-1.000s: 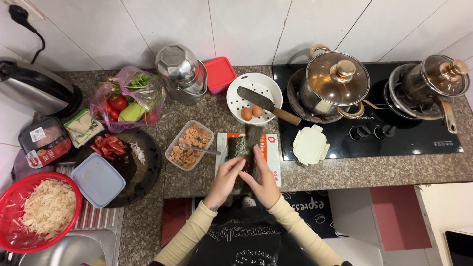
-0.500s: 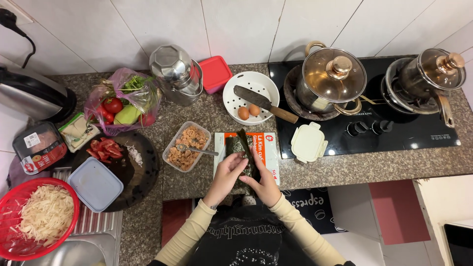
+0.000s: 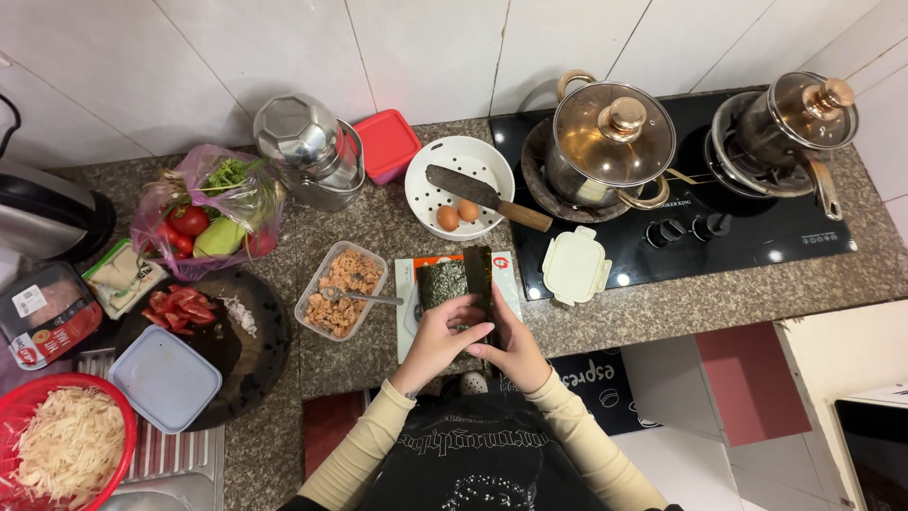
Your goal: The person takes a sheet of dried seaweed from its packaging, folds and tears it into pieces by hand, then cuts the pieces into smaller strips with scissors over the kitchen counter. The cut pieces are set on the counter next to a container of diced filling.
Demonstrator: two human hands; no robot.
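Note:
A dark green seaweed sheet (image 3: 456, 277) is folded up between both hands, above a flat white and orange packet (image 3: 503, 274) on the granite counter. My left hand (image 3: 440, 336) grips its near left side. My right hand (image 3: 508, 343) presses its right side, fingers curled round the edge. Just left of the hands stands a clear plastic tub of pinkish minced filling (image 3: 342, 290) with a metal spoon (image 3: 359, 297) lying in it.
A white colander bowl (image 3: 426, 203) holds two eggs and a knife. Two lidded steel pots (image 3: 607, 142) sit on the black hob, with a white lid (image 3: 575, 265) at its edge. On the left are a dark board with cut tomato (image 3: 180, 308), a vegetable bag, a blue-lidded tub and a red basket.
Both hands have lifted the near part of the seaweed sheet and folded it over, closing in around it. The view has shifted slightly.

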